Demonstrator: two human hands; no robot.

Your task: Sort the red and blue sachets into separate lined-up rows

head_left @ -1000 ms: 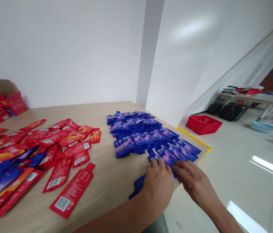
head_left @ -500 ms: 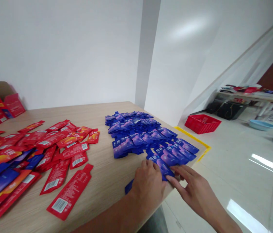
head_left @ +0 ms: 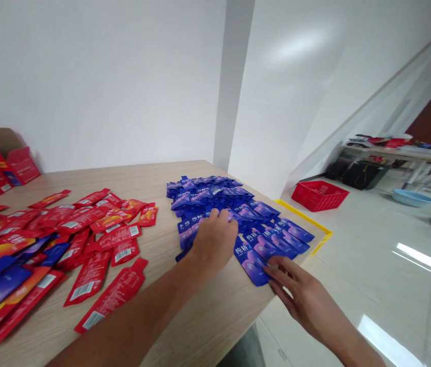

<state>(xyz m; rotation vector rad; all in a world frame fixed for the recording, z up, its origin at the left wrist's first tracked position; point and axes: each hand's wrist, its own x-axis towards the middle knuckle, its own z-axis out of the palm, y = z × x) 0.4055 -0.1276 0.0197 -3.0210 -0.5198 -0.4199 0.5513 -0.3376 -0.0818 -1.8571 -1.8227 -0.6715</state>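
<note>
Blue-purple sachets (head_left: 223, 209) lie in overlapping rows on the wooden table (head_left: 215, 311). My left hand (head_left: 217, 237) is over the front middle of these rows, its fingers curled; the dark blue end of a sachet (head_left: 183, 254) sticks out beneath it, and the rest is hidden by the hand. At the near end of the closest row, my right hand (head_left: 292, 285) pinches the bottom corner of a blue sachet (head_left: 251, 262) lying flat by the table edge. That sachet overlaps its neighbours to the right.
Red and orange sachets (head_left: 81, 219) are heaped on the left of the table, with some blue ones among them. An opened red carton (head_left: 1, 171) stands at the back left. On the floor to the right are a red crate (head_left: 320, 196) and a light blue basin (head_left: 413, 198).
My left hand has left the closest row and moved up and left over the other rows, the dark blue sachet moving with it. My right hand stays at the corner of the front sachet.
</note>
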